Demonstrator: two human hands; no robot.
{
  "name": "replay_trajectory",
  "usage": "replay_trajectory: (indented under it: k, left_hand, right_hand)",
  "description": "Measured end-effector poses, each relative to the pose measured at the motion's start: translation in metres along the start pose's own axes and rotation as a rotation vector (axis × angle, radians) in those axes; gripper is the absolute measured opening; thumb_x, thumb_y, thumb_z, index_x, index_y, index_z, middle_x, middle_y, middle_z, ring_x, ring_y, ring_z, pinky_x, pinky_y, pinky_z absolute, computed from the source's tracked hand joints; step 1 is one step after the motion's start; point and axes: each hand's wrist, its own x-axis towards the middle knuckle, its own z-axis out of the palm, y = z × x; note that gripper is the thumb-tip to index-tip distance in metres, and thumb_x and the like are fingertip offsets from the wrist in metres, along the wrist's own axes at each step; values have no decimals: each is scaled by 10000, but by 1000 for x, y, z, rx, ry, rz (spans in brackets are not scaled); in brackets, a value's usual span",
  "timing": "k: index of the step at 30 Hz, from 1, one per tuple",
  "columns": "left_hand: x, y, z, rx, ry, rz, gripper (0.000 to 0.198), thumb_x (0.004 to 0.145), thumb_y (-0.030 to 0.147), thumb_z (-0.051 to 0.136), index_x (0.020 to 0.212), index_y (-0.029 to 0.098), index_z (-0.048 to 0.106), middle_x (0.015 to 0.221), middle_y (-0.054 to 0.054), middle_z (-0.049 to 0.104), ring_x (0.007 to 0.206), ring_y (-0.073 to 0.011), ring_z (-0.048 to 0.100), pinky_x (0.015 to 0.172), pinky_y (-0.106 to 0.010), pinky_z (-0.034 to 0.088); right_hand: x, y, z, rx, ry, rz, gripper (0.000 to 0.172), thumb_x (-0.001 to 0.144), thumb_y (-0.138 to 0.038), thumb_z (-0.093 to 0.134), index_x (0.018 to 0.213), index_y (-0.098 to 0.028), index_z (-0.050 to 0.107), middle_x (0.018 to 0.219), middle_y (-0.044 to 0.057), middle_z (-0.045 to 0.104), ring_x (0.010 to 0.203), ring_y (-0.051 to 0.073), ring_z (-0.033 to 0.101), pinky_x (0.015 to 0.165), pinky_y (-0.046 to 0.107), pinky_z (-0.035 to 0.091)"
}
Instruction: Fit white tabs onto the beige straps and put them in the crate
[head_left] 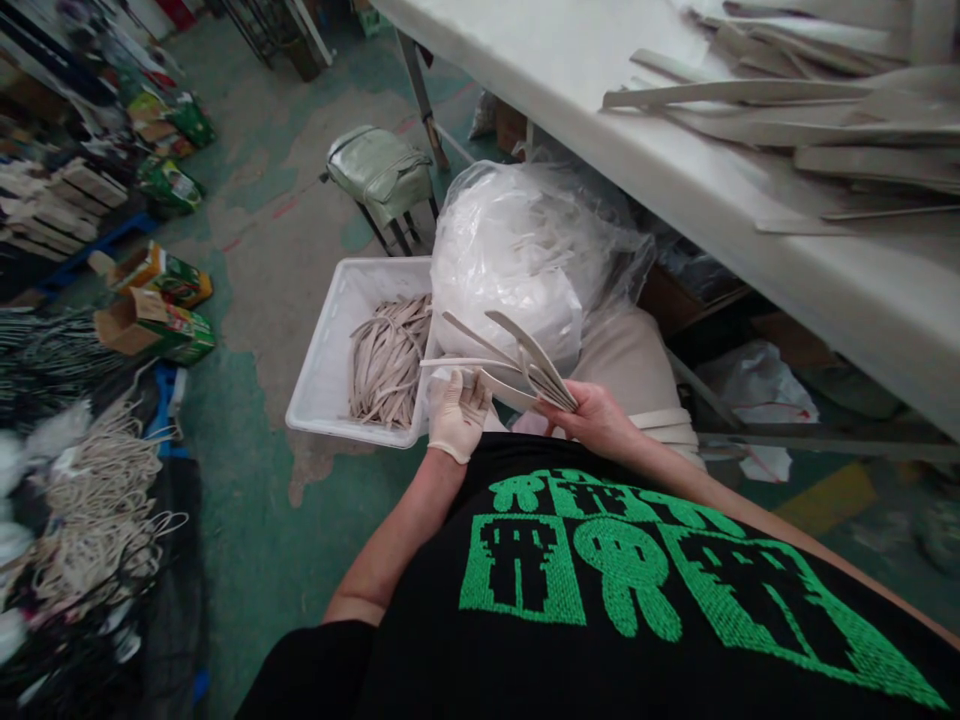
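My right hand [589,412] is bare and closed round a small bundle of flat beige strips [536,355], whose free ends fan out up and to the left. On my left hand [459,418] is a pale glove, palm turned up and fingers curled at the end of one strip [510,392] that reaches across from the bundle. Just beyond the left hand, a white plastic bin [319,350] holds a heap of similar strips [390,360]. A large clear plastic bag [510,250] with pale contents bulges beside the bin, in front of my hands.
Above right, a white table [540,70] carries more long strips [750,115]. A padded green stool [382,170] stands behind the bin. Cardboard boxes [161,325] and bundled cords [97,520] lie to the left on the green floor [262,560].
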Motion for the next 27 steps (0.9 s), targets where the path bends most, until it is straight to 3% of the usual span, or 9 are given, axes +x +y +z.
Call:
replay_trajectory:
  k: [3,8,13,21,27]
  left_hand:
    - [2,1,-1,-6,17,-17,137,905,263,657,1021,194,678,772,-2,740,694,-102,698,751,-234,528]
    - [0,1,0,-49,13,-98,173,960,269,563,888,172,687,745,-8,731,684,-114,692,776,-272,538]
    - [-2,0,-1,-41,-5,-111,142,946,257,586,950,179,704,736,1,722,678,-113,681,832,-300,540]
    - [-4,2,0,-32,-20,-173,261,992,318,498,979,172,714,802,-27,754,697,-110,691,837,-282,546]
    - [-9,4,1,-26,-32,-155,245,991,274,492,1014,171,713,798,-34,751,746,-130,704,840,-299,544]
  right_hand:
    - [-1,-1,-1,32,-14,-2,299,875,-463,585,803,-180,650,618,5,656,488,129,544,468,231,404]
    - [1,-3,0,44,-14,14,281,869,-453,600,779,-191,647,611,-2,653,488,126,546,461,228,421]
    - [6,-3,1,78,-19,25,272,849,-438,615,730,-193,618,573,-12,623,450,107,517,405,205,413]
    - [6,5,1,168,-29,52,257,854,-445,631,823,-189,634,591,-16,616,505,141,619,395,205,457]
    - [8,7,3,122,-47,33,253,870,-415,620,758,-189,612,570,-25,602,467,107,581,390,183,434]
